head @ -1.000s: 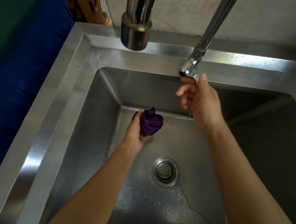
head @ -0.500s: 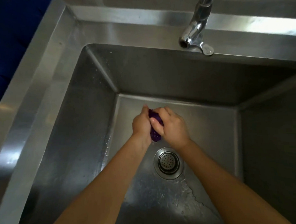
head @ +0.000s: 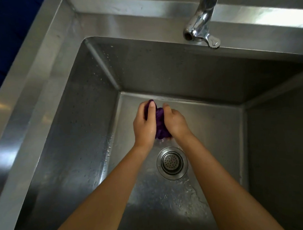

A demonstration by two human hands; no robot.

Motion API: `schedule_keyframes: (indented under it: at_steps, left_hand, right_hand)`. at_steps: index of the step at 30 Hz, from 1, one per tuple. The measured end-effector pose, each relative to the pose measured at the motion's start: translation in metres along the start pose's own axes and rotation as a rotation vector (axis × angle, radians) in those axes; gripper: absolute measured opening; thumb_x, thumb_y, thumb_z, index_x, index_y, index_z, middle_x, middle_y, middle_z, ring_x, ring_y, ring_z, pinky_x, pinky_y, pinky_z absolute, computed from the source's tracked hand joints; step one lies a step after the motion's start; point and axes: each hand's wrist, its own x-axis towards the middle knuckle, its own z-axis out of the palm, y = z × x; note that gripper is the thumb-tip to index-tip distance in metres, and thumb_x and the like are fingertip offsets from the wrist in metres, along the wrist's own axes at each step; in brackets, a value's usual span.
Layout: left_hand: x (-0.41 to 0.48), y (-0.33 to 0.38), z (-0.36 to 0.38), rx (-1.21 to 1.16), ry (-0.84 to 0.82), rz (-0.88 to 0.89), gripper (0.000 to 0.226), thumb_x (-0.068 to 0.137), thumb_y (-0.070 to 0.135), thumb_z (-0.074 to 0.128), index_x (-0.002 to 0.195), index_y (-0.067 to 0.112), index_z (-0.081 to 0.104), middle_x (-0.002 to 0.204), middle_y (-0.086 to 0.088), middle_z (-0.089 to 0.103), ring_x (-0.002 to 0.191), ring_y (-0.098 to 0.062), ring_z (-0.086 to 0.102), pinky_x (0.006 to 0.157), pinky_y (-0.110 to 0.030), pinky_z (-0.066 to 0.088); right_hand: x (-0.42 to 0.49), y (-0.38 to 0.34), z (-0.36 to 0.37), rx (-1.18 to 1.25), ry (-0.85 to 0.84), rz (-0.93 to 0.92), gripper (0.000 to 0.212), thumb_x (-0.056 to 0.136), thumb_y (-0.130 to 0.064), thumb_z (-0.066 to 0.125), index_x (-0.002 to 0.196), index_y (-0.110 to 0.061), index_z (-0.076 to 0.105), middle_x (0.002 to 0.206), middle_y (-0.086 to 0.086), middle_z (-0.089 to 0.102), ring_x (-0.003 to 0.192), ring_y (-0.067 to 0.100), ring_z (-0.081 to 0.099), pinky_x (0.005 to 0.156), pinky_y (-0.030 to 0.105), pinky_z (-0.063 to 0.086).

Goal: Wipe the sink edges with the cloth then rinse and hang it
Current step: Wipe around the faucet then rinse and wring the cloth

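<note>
— Purple, that cloth (head: pixel 160 125), and bunched into a wad: the left hand (head: pixel 145 127) is wrapped round one side of it with the thumb laid over the top, the right hand (head: pixel 176 122) closed on the other side. Both squeeze it between them.

— Where is it, against the drain (head: pixel 172 163)?

— Just beyond the drain and above it, held in the air inside the sink (head: pixel 49 104), off the steel bottom as far as I can tell. A pale dribble shows under the wad, on the drain side.

— Heavy, would you say?

— Light, but soaked, I'd guess. Soft, limp, nothing to break. Wet fabric slides little; it sags and drips if held by a corner.

— So where to take hold?

— Round the thick middle for wringing, as now. For hanging I'd shake it out and pinch two corners.

— And the tap (head: pixel 200 29)?

— Far beyond the drain, on the back rim. No stream falls from the spout. Droplets speckle the wall left of the drain, and a wet film spreads nearer us.
</note>
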Motion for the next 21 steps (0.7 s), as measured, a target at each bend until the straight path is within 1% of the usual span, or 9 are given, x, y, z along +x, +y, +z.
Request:
schedule_keyframes:
  at_steps: [3,5,7,9,10,12,14,17,21]
  left_hand:
    - [0.005,0.008,-0.002,-0.057,0.078,-0.074,0.017,0.091,0.029,0.051,0.077,0.025,0.059,0.072,0.009,0.059,0.070,-0.008,0.056,0.065,-0.024,0.047]
    - [0.011,0.010,0.000,-0.128,0.127,-0.222,0.021,0.088,0.030,0.052,0.068,0.024,0.059,0.068,0.003,0.059,0.069,-0.015,0.057,0.066,-0.034,0.048]
    - [0.016,0.011,0.002,-0.211,0.098,-0.380,0.026,0.083,0.035,0.053,0.064,0.020,0.060,0.068,-0.003,0.062,0.072,-0.024,0.060,0.070,-0.038,0.050]
    - [0.019,0.011,0.003,-0.260,-0.013,-0.542,0.030,0.077,0.043,0.054,0.065,0.018,0.065,0.073,-0.007,0.067,0.077,-0.028,0.066,0.077,-0.040,0.054]
    - [0.018,0.012,0.003,-0.296,-0.063,-0.608,0.031,0.078,0.045,0.055,0.069,0.018,0.067,0.075,-0.007,0.068,0.077,-0.027,0.066,0.077,-0.040,0.054]
    - [0.014,0.014,0.004,-0.369,-0.091,-0.669,0.031,0.087,0.042,0.053,0.074,0.017,0.066,0.076,-0.005,0.066,0.073,-0.022,0.065,0.071,-0.035,0.052]
    - [0.010,0.016,0.007,-0.426,-0.069,-0.683,0.035,0.091,0.042,0.049,0.072,0.016,0.063,0.071,-0.004,0.064,0.068,-0.019,0.064,0.065,-0.029,0.050]
    - [0.003,0.022,0.009,-0.410,0.041,-0.603,0.042,0.091,0.050,0.045,0.067,0.019,0.061,0.063,-0.001,0.063,0.063,-0.016,0.063,0.054,-0.025,0.048]
    - [0.001,0.019,0.010,-0.186,0.196,-0.279,0.048,0.080,0.059,0.040,0.055,0.023,0.060,0.065,-0.008,0.062,0.071,-0.034,0.063,0.069,-0.051,0.051]
  right_hand:
    - [-0.009,0.003,-0.008,0.120,-0.060,-0.023,0.067,0.087,-0.068,0.022,0.112,-0.014,0.053,0.099,0.011,0.067,0.080,0.027,0.068,0.068,0.043,0.058]
    - [-0.028,0.010,-0.014,0.093,0.054,-0.248,0.053,0.088,-0.064,0.027,0.123,-0.030,0.044,0.115,0.003,0.061,0.098,0.021,0.064,0.085,0.043,0.054]
    - [-0.046,0.013,-0.017,-0.099,0.114,-0.563,0.054,0.086,-0.060,0.034,0.134,-0.034,0.037,0.142,0.000,0.042,0.123,0.017,0.048,0.099,0.036,0.044]
    - [-0.048,0.015,-0.015,-0.288,0.096,-0.776,0.061,0.084,-0.057,0.044,0.138,-0.030,0.035,0.152,0.001,0.026,0.131,0.022,0.040,0.099,0.038,0.042]
    - [-0.043,0.015,-0.015,-0.333,0.099,-0.816,0.062,0.083,-0.056,0.048,0.137,-0.027,0.038,0.152,0.003,0.027,0.130,0.025,0.041,0.098,0.040,0.044]
    - [-0.031,0.011,-0.015,-0.331,0.146,-0.857,0.060,0.081,-0.053,0.053,0.130,-0.020,0.050,0.142,0.007,0.043,0.120,0.026,0.051,0.092,0.042,0.050]
    - [-0.024,0.008,-0.014,-0.327,0.256,-0.939,0.051,0.081,-0.049,0.054,0.115,-0.013,0.063,0.111,0.010,0.062,0.096,0.026,0.063,0.074,0.039,0.056]
    - [-0.018,0.004,-0.011,-0.313,0.407,-0.972,0.039,0.086,-0.040,0.048,0.089,-0.007,0.069,0.079,0.013,0.063,0.062,0.028,0.063,0.053,0.033,0.054]
    - [-0.012,-0.004,-0.006,-0.259,0.500,-0.834,0.040,0.090,-0.030,0.039,0.066,-0.005,0.059,0.058,0.014,0.058,0.046,0.031,0.056,0.046,0.029,0.044]
